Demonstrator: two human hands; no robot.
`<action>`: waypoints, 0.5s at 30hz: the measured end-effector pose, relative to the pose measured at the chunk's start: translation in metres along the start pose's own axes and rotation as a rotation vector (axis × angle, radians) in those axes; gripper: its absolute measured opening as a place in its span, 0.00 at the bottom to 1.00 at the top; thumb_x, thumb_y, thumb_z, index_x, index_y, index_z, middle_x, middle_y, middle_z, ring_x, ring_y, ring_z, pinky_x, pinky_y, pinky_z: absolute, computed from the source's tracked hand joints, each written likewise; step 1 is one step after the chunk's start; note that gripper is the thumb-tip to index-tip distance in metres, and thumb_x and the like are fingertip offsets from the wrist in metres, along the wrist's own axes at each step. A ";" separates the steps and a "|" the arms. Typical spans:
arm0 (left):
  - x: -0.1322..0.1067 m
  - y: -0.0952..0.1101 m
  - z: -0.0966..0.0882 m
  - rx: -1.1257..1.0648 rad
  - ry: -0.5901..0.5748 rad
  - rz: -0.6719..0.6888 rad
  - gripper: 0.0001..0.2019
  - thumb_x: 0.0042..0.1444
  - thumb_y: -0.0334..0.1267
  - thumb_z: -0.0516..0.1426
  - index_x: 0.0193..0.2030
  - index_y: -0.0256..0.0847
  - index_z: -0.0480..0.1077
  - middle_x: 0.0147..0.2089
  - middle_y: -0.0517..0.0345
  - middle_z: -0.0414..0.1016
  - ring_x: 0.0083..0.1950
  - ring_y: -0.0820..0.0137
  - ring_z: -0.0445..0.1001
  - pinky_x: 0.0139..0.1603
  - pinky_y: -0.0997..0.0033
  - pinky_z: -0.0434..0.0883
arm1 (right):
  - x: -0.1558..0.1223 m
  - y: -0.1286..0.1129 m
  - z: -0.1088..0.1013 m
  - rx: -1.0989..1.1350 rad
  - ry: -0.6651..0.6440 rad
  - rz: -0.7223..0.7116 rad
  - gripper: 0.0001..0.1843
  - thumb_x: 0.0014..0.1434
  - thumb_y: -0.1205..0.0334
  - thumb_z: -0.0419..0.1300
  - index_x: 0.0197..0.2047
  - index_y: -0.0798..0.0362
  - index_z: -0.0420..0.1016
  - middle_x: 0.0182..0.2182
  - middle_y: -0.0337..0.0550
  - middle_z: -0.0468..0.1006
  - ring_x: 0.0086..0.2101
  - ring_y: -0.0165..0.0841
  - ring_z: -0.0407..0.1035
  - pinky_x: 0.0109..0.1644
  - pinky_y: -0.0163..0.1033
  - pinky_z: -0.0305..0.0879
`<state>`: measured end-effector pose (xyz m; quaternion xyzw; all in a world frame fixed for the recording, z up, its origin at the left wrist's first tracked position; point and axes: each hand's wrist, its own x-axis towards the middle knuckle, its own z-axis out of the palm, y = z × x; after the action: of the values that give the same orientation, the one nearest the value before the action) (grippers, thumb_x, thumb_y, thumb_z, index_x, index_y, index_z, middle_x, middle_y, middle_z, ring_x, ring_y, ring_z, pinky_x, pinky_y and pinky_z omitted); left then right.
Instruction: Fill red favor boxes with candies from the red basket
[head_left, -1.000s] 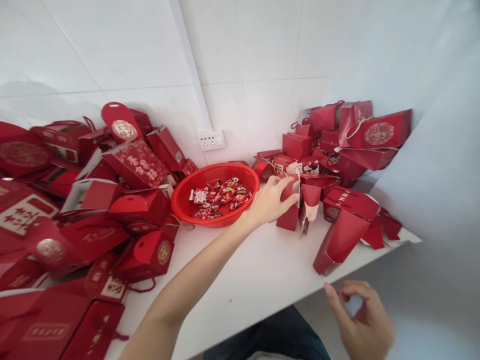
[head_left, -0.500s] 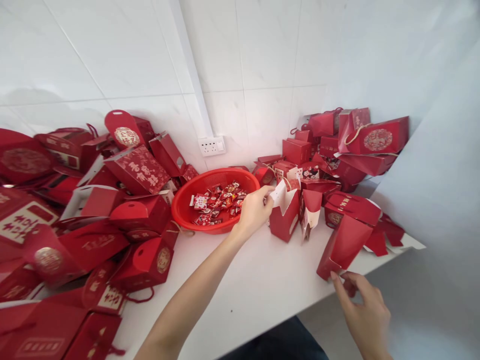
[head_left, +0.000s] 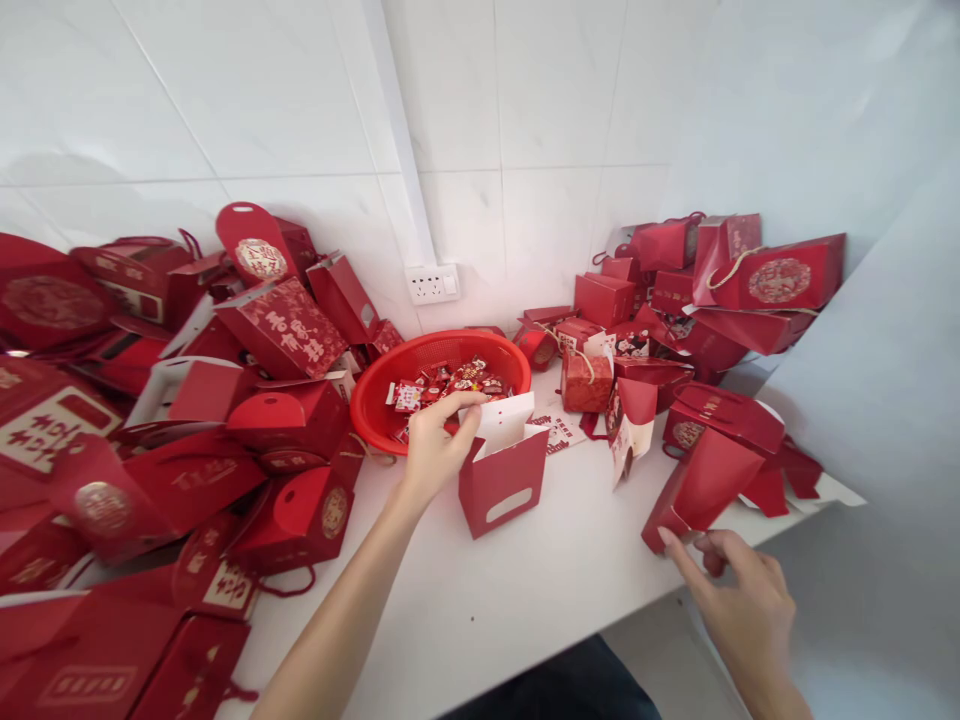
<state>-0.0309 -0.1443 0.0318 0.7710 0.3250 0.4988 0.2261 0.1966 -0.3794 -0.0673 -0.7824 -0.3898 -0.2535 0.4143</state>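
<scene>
Wall: white tiles stood behind everything, with a white socket (head_left: 433, 284) low down in the middle.
Counter: the white counter (head_left: 480, 600) ran below the wall, and its bare part lay in front of the person.
Left hand: the left hand (head_left: 435, 445) pinched the white flap of the small red box (head_left: 504, 485) between thumb and fingers.
Small red box: it stood upright on the counter with its top open, just in front of the red basket (head_left: 375, 400).
Red basket: it sat near the wall and held a little heap of candy (head_left: 450, 383) in red wrappers.
Right hand: the right hand (head_left: 742, 600) was at the counter's edge with bent fingers. One fingertip touched the low corner of the tilted red box (head_left: 705, 480). I could not tell if it gripped the corner or only touched it.
Tilted red box: it leaned at the counter's right edge, well apart from the small red box.
Left pile: the left pile (head_left: 187, 420) was lots of red boxes heaped beside the basket.
Right pile: the right pile (head_left: 750, 280) was more red boxes and bags in the far corner.
</scene>
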 end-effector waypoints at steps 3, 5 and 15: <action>-0.007 -0.007 -0.006 -0.004 0.013 -0.014 0.11 0.58 0.39 0.56 0.38 0.40 0.80 0.36 0.56 0.84 0.33 0.68 0.79 0.34 0.73 0.75 | -0.001 -0.007 0.006 0.037 0.015 -0.066 0.26 0.65 0.39 0.57 0.25 0.49 0.72 0.16 0.36 0.70 0.21 0.33 0.65 0.37 0.40 0.60; -0.009 -0.009 -0.008 -0.013 0.023 -0.012 0.11 0.58 0.39 0.56 0.37 0.39 0.80 0.36 0.55 0.84 0.34 0.67 0.80 0.36 0.73 0.76 | -0.002 -0.012 0.011 0.057 0.027 -0.102 0.24 0.67 0.44 0.56 0.25 0.50 0.72 0.17 0.36 0.71 0.20 0.32 0.65 0.38 0.40 0.61; -0.003 -0.013 -0.012 -0.058 -0.029 -0.003 0.11 0.58 0.39 0.56 0.37 0.40 0.80 0.38 0.54 0.85 0.38 0.65 0.82 0.39 0.71 0.78 | 0.002 -0.027 0.016 0.002 0.070 -0.055 0.24 0.65 0.37 0.57 0.32 0.50 0.70 0.21 0.36 0.71 0.22 0.32 0.64 0.38 0.39 0.61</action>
<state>-0.0464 -0.1370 0.0263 0.7709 0.3084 0.4963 0.2537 0.1768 -0.3554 -0.0620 -0.7616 -0.3969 -0.2915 0.4213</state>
